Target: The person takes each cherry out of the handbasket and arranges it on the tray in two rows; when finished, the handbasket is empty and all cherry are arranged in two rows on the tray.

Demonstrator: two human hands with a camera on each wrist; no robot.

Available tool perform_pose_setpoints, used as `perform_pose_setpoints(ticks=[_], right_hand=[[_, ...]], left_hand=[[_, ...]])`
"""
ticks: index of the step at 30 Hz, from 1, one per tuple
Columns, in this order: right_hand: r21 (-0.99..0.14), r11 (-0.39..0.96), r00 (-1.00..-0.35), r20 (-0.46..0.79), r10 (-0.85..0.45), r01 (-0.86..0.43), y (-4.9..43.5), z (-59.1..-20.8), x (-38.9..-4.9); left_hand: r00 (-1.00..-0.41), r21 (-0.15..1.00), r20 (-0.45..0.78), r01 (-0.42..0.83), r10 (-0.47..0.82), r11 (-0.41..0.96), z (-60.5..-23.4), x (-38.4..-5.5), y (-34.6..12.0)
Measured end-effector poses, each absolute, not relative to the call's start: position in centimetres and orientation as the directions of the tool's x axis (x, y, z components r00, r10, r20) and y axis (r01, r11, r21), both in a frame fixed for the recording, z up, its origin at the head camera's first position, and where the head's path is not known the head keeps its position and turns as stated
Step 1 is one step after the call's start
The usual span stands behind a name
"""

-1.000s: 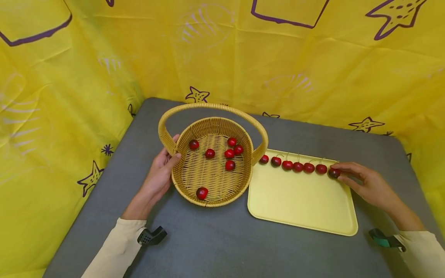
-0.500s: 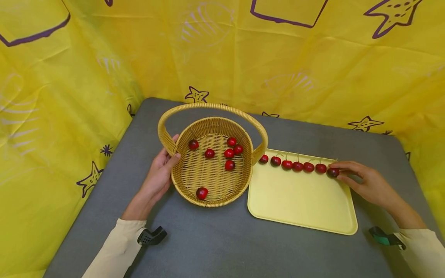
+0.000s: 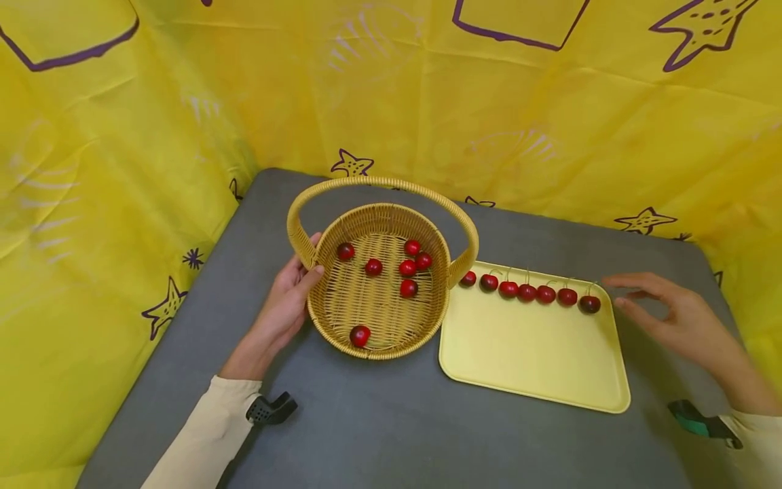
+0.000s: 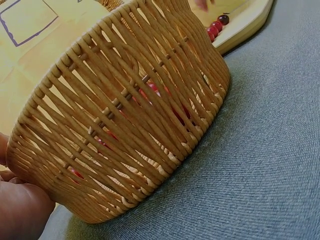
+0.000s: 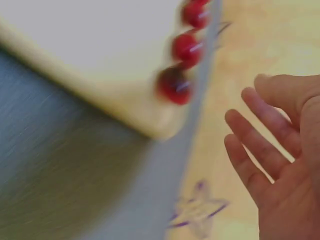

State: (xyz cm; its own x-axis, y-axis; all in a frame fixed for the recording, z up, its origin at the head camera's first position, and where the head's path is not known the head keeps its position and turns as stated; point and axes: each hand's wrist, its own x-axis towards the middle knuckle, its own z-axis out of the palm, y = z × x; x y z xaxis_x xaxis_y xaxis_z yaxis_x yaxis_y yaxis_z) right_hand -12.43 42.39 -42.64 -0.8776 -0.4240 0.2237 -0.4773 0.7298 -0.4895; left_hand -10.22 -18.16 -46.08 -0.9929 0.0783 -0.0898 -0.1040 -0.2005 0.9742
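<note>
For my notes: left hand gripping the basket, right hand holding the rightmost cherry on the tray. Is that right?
Not quite: the right hand holds nothing. The head view shows it apart from the rightmost cherry on the tray. The left hand grips the basket.

the basket (image 3: 379,305) with loose cherries (image 3: 373,267) stands left of the tray (image 3: 531,350) bearing a cherry row (image 3: 527,293).

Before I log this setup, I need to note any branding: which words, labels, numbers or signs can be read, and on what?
None: no word, brand, number or label is readable in any view.
Yellow cloth: only drawings, such as starfish.
Basket and tray: no lettering visible.
Black wrist piece by the left sleeve: too small to tell.
</note>
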Motion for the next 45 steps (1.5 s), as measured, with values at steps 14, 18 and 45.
perform_pose_setpoints(ticks=[14,18,45], right_hand=[[-0.476,0.367,-0.575,0.430,-0.696,-0.799,27.7,-32.5,-9.5],[-0.490,0.313,-0.533,0.414,-0.738,-0.814,24.8,-31.5,-9.3],[-0.168,0.603,-0.508,-0.392,-0.767,-0.780,6.4,-36.8,-17.5]], left_hand=[[-0.994,0.977,-0.068,-0.084,0.084,-0.197,-46.0,-10.1,-18.2],[-0.993,0.976,-0.068,-0.086,0.094,-0.202,-46.1,-10.2,-18.1],[-0.995,0.965,-0.067,-0.083,0.073,-0.247,-46.1,-10.4,-18.1]])
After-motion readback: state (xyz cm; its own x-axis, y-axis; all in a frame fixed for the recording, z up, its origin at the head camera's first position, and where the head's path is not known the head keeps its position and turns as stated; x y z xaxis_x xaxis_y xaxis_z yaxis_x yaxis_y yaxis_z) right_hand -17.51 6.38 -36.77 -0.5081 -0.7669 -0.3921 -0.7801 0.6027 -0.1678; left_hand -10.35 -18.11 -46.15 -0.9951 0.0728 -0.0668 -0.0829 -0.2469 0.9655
